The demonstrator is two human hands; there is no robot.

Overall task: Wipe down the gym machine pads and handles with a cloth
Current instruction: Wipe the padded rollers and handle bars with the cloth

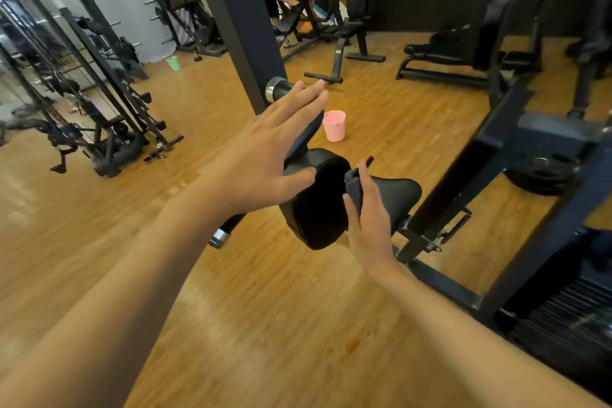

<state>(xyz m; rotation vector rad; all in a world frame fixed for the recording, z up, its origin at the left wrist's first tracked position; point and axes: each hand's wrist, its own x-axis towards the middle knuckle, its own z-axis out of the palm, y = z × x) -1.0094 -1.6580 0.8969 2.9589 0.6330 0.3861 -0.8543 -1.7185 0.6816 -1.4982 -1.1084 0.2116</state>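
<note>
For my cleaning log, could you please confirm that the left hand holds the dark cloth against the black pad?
Not quite: the head view shows the right hand holding the dark cloth against the black pad; the left hand is spread open.

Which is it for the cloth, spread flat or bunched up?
Bunched: the dark cloth sits wadded in the right hand, against the black pad.

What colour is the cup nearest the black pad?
The cup is pink; head view shows it.

Wood-plank floor [265, 325] holds a pink cup [334, 126], black benches [427, 55] and plate racks [180, 3].
</note>
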